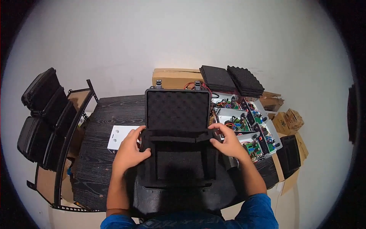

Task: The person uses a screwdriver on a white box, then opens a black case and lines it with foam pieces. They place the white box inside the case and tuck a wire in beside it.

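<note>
left hand (130, 149), right hand (228, 142) at foam-lined case (177, 131)

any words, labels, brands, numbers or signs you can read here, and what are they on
None can be read with certainty.
Cardboard box at right: dark printed marks, too small and blurred to read.
White box on the table: a few small dark marks; cannot tell whether they are text.
Open black case: no lettering made out on it.

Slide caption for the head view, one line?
Left hand and right hand flank an open, foam-lined black case, with circuit boards in white boxes nearby.
</note>
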Tool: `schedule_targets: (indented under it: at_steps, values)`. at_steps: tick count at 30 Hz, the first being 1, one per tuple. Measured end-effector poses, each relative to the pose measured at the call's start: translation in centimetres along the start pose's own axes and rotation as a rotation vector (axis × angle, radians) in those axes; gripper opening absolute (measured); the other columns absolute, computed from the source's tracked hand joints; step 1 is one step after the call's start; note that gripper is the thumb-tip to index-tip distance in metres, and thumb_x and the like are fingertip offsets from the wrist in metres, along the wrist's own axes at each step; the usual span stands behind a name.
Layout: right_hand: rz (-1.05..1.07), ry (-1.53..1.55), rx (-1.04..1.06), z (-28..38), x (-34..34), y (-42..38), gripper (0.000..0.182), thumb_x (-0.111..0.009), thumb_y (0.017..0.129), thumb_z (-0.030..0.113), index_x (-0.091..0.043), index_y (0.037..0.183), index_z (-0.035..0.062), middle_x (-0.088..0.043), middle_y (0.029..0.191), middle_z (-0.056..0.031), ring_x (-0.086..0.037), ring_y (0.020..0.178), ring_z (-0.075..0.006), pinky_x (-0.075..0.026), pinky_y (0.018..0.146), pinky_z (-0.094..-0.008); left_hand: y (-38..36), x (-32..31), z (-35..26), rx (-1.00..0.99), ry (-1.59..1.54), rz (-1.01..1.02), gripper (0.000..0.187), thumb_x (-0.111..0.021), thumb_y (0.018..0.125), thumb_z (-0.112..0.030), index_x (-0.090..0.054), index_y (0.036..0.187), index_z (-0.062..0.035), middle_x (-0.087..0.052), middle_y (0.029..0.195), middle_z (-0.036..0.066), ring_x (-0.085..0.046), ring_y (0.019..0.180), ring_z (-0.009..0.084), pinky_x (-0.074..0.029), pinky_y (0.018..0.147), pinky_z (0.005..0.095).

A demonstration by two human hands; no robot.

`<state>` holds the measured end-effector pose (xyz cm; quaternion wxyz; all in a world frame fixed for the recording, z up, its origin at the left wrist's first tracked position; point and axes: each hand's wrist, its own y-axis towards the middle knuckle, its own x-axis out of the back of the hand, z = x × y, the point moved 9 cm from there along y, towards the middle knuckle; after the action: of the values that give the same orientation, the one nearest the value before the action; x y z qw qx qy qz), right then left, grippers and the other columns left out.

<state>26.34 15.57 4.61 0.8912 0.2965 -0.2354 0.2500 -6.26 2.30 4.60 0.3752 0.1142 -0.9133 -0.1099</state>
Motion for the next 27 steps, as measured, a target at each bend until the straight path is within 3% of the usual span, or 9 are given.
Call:
schedule_targets:
  at_steps: [3,5,10,14,16,19,20,24,27]
  values:
    - [0.049,-0.026,-0.034,-1.4,-1.8,-0.1,0.046,-0.077,0.085,0.006,-0.063,0.129,0.005,-0.06,0.099,-0.0056,-0.059,0.091,-0.0163,-0.051,0.084,-0.0332,0.2,-1.7,1.4,0.084,0.086,0.136,0.086,-0.081,0.077,-0.017,-0.047,0.155,-0.0033,-0.057,0.127,0.019,-0.064,0.083,0.0258,-0.055,0.076,0.0371]
    - [0.106,-0.101,-0.104,-2.8,-2.8,-0.2,0.046,-0.077,0.086,0.008,-0.062,0.129,0.0064,-0.062,0.097,-0.0053,-0.058,0.081,-0.0146,-0.05,0.074,-0.0319,0.6,-2.8,2.4,0.012,0.082,0.132,0.086,-0.08,0.078,-0.019,-0.046,0.155,-0.0036,-0.055,0.13,0.02,-0.064,0.082,0.0259,-0.055,0.075,0.0367]
    - [0.099,-0.076,-0.152,-2.2,-2.6,-0.3,0.044,-0.076,0.087,0.009,-0.064,0.129,0.0063,-0.061,0.091,-0.0043,-0.056,0.073,-0.0128,-0.048,0.067,-0.0308,0.9,-4.2,3.0,-0.16,0.099,0.15,0.079,-0.076,0.08,-0.018,-0.049,0.151,0.0031,-0.054,0.135,0.021,-0.064,0.082,0.0271,-0.055,0.077,0.0367]
    - [0.133,-0.096,-0.233,-2.7,-2.5,-0.6,0.044,-0.076,0.086,0.01,-0.066,0.128,0.0052,-0.064,0.094,-0.0075,-0.057,0.071,-0.0155,-0.05,0.068,-0.0327,0.9,-4.0,2.3,-0.154,0.088,0.157,0.074,-0.072,0.081,-0.017,-0.052,0.148,0.0075,-0.057,0.134,0.024,-0.068,0.097,0.0326,-0.056,0.087,0.039]
    - [0.109,-0.152,-0.085,-3.0,-2.9,-0.5,0.045,-0.077,0.086,0.01,-0.066,0.128,0.005,-0.067,0.098,-0.0105,-0.06,0.07,-0.0188,-0.051,0.069,-0.0347,0.9,-4.7,2.4,-0.259,0.119,0.157,0.073,-0.071,0.081,-0.016,-0.053,0.147,0.0081,-0.059,0.132,0.025,-0.069,0.103,0.0353,-0.056,0.092,0.04]
    - [0.145,-0.19,-0.063,-3.2,-3.7,-1.0,0.045,-0.077,0.085,0.011,-0.066,0.128,0.0049,-0.069,0.105,-0.0144,-0.063,0.07,-0.0229,-0.053,0.069,-0.0374,0.7,-6.2,4.0,0.004,0.14,0.302,0.07,-0.068,0.084,-0.017,-0.053,0.148,0.0074,-0.057,0.138,0.027,-0.061,0.125,0.0419,-0.049,0.111,0.0419]
    - [0.169,-0.194,-0.088,-3.1,-4.0,-1.1,0.045,-0.077,0.085,0.011,-0.066,0.128,0.0049,-0.07,0.107,-0.0155,-0.064,0.07,-0.0241,-0.054,0.07,-0.0383,0.8,-6.3,3.7,-0.01,0.14,0.307,0.069,-0.068,0.085,-0.018,-0.053,0.148,0.0071,-0.057,0.14,0.026,-0.061,0.125,0.0419,-0.049,0.111,0.0417]
    - [0.17,-0.25,-0.152,-3.7,-4.4,-1.7,0.048,-0.079,0.086,0.014,-0.067,0.131,0.0056,-0.07,0.12,-0.0161,-0.069,0.105,-0.0297,-0.055,0.092,-0.0397,1.0,-6.3,3.2,-0.01,0.145,0.349,0.07,-0.073,0.087,-0.023,-0.054,0.148,0.0058,-0.057,0.144,0.024,-0.061,0.125,0.0418,-0.049,0.111,0.0418]
    - [0.064,-0.434,0.053,-0.9,-4.2,-2.8,0.05,-0.081,0.086,0.018,-0.066,0.133,0.0047,-0.067,0.131,-0.0182,-0.064,0.121,-0.0352,-0.051,0.106,-0.0425,0.5,-6.4,3.3,-0.104,0.267,0.328,0.078,-0.08,0.086,-0.036,-0.055,0.148,0.0041,-0.056,0.147,0.024,-0.058,0.13,0.0422,-0.048,0.113,0.0436]
